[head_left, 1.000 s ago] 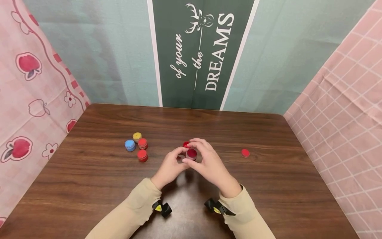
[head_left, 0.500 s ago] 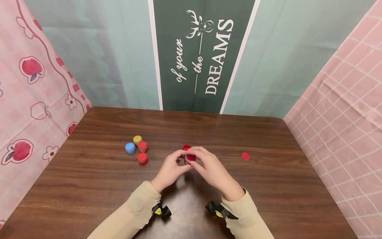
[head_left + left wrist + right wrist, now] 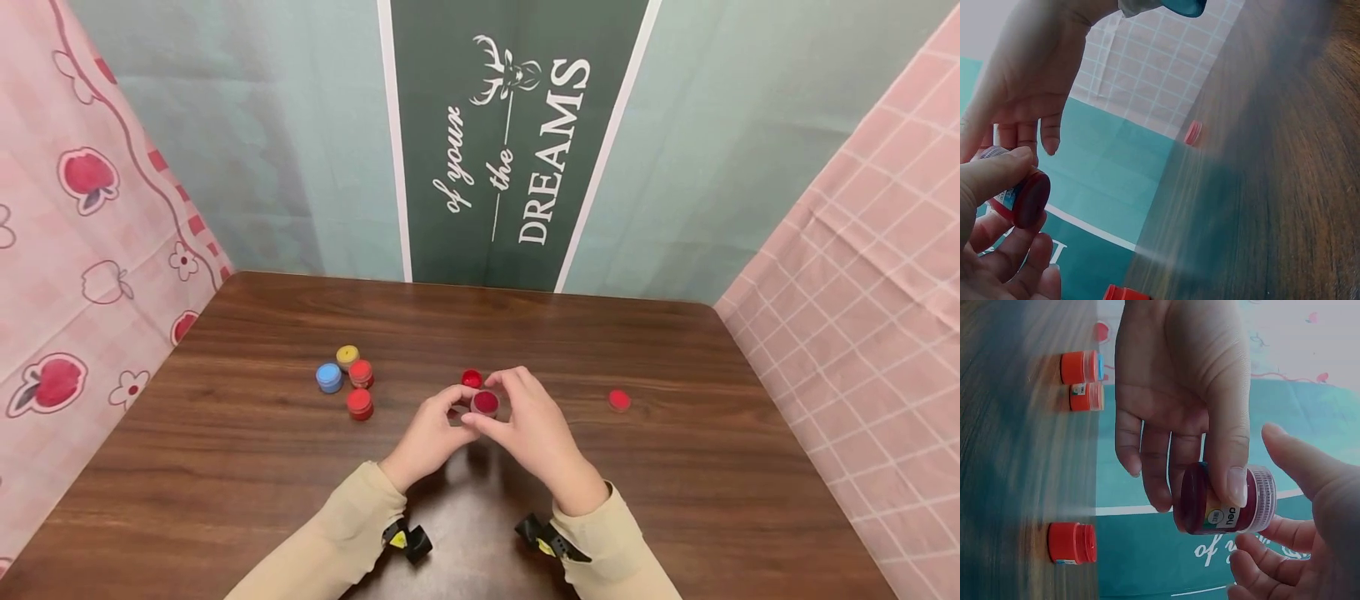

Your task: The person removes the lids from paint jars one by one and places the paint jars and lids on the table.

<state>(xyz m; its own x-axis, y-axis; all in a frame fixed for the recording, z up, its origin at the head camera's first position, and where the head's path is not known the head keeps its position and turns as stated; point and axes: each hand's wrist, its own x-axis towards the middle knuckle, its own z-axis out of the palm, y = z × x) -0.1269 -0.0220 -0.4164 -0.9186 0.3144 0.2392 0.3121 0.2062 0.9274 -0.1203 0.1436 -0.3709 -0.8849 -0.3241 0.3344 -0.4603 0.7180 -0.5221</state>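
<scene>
A small jar (image 3: 1229,506) of dark red paint, with a clear ridged lid, is held up between both hands; its dark base (image 3: 1032,200) faces the table. My right hand (image 3: 536,429) grips it, thumb across the label and fingers behind. My left hand (image 3: 431,433) curls around the other side. In the right wrist view the left fingertips are right at the lid, with the left thumb a little off it. Just beyond the hands stands a red jar (image 3: 471,379) without a lid, its narrower neck showing in the right wrist view (image 3: 1072,542).
To the left stand a blue jar (image 3: 328,377), a yellow jar (image 3: 347,357) and two red jars, one behind (image 3: 361,373) and one in front (image 3: 360,404). A flat red lid (image 3: 618,400) lies to the right on the wooden table (image 3: 712,483). Fabric hangs around the table.
The right fingers closed in over the jar half a second ago and have since drawn back, so its dark red top shows again. The jars on the table stay put; the view has tilted slightly.
</scene>
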